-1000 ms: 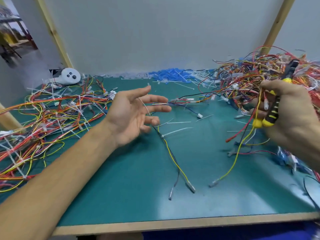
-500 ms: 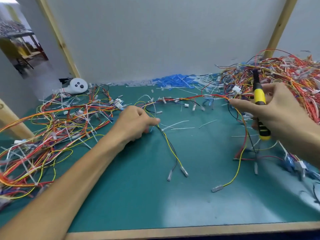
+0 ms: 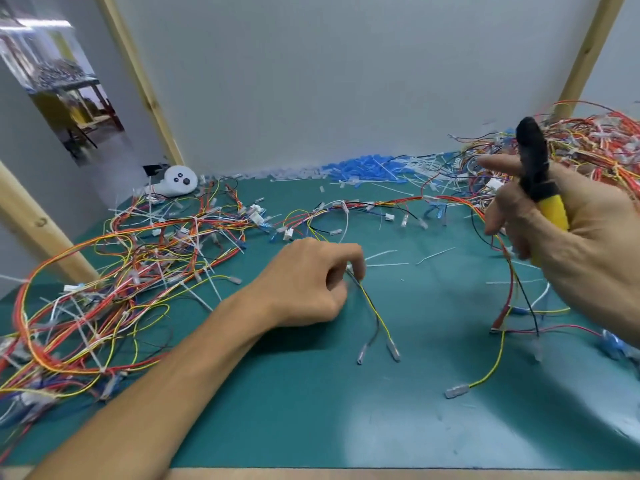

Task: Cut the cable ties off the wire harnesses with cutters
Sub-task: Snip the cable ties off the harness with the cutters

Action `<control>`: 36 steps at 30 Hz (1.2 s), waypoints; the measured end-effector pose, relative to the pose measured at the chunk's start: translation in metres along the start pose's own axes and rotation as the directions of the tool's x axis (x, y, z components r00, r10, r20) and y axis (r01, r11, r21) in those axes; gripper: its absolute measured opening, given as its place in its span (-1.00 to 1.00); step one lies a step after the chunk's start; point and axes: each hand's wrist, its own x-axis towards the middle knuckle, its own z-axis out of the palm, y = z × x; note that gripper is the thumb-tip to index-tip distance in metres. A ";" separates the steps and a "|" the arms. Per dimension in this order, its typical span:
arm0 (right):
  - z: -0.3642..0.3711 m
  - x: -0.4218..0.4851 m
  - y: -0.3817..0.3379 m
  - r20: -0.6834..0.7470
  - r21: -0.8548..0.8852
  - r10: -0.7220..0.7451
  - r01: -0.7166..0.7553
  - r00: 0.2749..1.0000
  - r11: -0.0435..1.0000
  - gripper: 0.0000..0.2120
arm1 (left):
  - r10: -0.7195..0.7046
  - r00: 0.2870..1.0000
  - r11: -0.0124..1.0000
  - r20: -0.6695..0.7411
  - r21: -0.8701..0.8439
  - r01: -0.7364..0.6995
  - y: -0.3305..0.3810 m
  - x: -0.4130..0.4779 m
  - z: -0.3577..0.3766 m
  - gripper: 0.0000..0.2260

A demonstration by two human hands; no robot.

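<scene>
My left hand (image 3: 311, 282) rests at the middle of the green mat (image 3: 311, 410), its fingers pinched on a thin yellow and black wire harness (image 3: 372, 310) that trails toward me and ends in two grey terminals. My right hand (image 3: 581, 244) is raised at the right, gripping the cutters (image 3: 538, 181) by their yellow handles, black head pointing up. From under that hand red, black and yellow wires (image 3: 509, 292) hang to the mat. A long harness (image 3: 381, 204) stretches across the mat between both hands.
A tangle of orange, red and yellow harnesses (image 3: 121, 271) covers the left. A bigger heap (image 3: 588, 143) rises at the back right. Cut white ties (image 3: 391, 261) and blue pieces (image 3: 363, 169) litter the far mat. A white device (image 3: 178, 181) sits at the back left. Wooden posts stand at both sides.
My left hand went from open above the mat to pinched on the yellow and black harness. My right hand lifted and turned the cutters upright, head up.
</scene>
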 end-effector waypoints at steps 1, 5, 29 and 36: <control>0.000 -0.001 -0.001 0.001 -0.043 -0.002 0.003 1.000 0.999 -0.51 | -0.006 1.000 1.000 -0.027 0.007 0.006 0.000 0.000 0.004 -0.65; 0.001 -0.005 -0.005 -0.011 -0.227 -0.056 0.052 0.998 0.972 -0.47 | 0.014 0.996 0.998 -0.084 0.068 -0.009 -0.007 0.003 0.015 -0.73; 0.018 -0.016 -0.009 0.271 -0.437 -0.089 0.205 0.958 0.876 -0.67 | -0.334 0.900 0.173 -0.278 -0.957 -0.232 0.027 0.009 0.006 -0.87; 0.024 -0.017 -0.001 0.264 -0.465 -0.043 0.166 0.964 0.870 -0.70 | -0.165 0.972 0.097 -0.169 -0.983 -0.154 0.038 0.004 0.012 -0.81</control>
